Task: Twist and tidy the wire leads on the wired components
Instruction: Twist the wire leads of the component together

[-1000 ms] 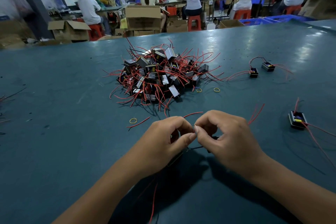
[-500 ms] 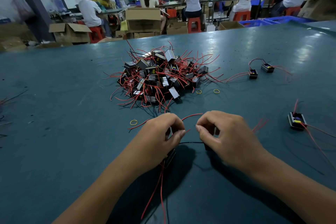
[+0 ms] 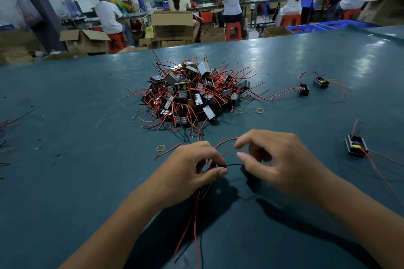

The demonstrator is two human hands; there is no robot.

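Low on the green table (image 3: 76, 159), my left hand (image 3: 192, 172) pinches the end of a short black lead (image 3: 235, 165) between thumb and forefinger. A component sits partly hidden under its palm, and long red wires (image 3: 192, 225) hang from it toward me. The black lead runs right into a black wired component (image 3: 249, 178) under my right hand (image 3: 275, 164), whose fingers curl over it. That hand's thumb and forefinger tips are slightly apart beside a curved red lead (image 3: 225, 143).
A big pile of wired components (image 3: 196, 94) lies mid-table. Yellow rubber bands (image 3: 161, 148) (image 3: 238, 111) (image 3: 260, 110) lie around it. Single components sit at the right (image 3: 303, 89) (image 3: 321, 82) (image 3: 356, 146). Loose wires (image 3: 8, 123) lie at the left edge. Boxes and seated people are beyond the table.
My hands have drawn apart, so the black lead now shows stretched between them. The right thumb and forefinger have loosened from their tight pinch. Red wires now hang below the left hand.
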